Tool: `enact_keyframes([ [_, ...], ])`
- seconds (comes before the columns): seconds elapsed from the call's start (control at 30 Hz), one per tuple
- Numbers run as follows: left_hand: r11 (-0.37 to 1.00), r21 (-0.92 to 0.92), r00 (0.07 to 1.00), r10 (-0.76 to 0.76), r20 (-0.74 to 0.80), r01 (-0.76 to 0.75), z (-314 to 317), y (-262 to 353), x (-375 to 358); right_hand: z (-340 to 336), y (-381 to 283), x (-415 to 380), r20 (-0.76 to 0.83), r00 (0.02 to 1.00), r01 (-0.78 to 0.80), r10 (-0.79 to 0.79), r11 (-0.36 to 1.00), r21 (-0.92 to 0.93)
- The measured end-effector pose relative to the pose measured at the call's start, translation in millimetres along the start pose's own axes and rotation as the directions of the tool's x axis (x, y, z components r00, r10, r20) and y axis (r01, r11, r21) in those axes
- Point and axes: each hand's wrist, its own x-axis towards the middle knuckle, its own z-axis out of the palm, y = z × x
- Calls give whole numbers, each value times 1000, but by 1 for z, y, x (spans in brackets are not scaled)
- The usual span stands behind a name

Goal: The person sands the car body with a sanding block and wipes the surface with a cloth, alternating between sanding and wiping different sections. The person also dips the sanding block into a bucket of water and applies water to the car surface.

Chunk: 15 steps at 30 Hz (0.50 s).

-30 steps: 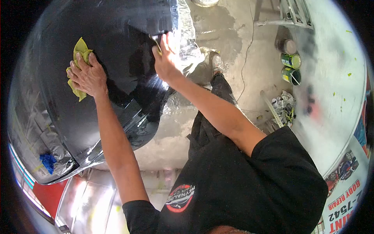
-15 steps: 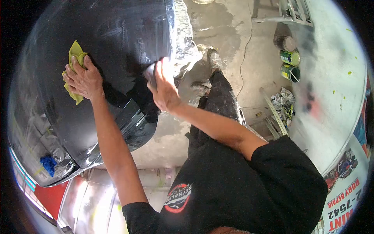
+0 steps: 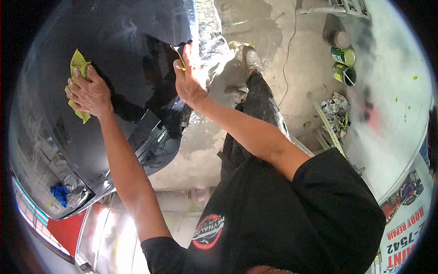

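A glossy dark car panel (image 3: 132, 50) fills the upper left of the view. My left hand (image 3: 90, 93) presses a yellow-green cloth (image 3: 78, 59) onto the panel, its fingers curled over the cloth. Near the panel's bright right edge, my right hand (image 3: 189, 84) holds a thin sheet (image 3: 179, 57) with a yellowish rim, partly hidden by the fingers. Strong glare washes out those fingertips. Crumpled silvery covering (image 3: 211, 41) lies just beyond that edge.
A blue cloth (image 3: 59, 195) rests at the lower left of the car. Green cans (image 3: 343, 56), a crumpled heap (image 3: 336, 112) and a metal frame (image 3: 337, 9) stand along the right. A thin cord (image 3: 285, 68) crosses the floor.
The right hand has moved a little up and right, and its sheet has tilted, showing a yellowish rim. My left hand and its cloth sit slightly further left in the view.
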Motion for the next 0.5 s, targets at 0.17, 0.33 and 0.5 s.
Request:
enact_keyframes([
  [0.17,999,38,1000,-11,0,12,2,0,3,-40,-20,-30,159,977,-169,141,969,181],
  [0.33,1000,23,1000,15,0,-15,3,-5,1,-20,-14,2,59,974,-228,221,922,313],
  [0.5,1000,-17,1000,-13,7,13,5,-2,3,-38,-16,-32,288,935,-301,207,892,336],
])
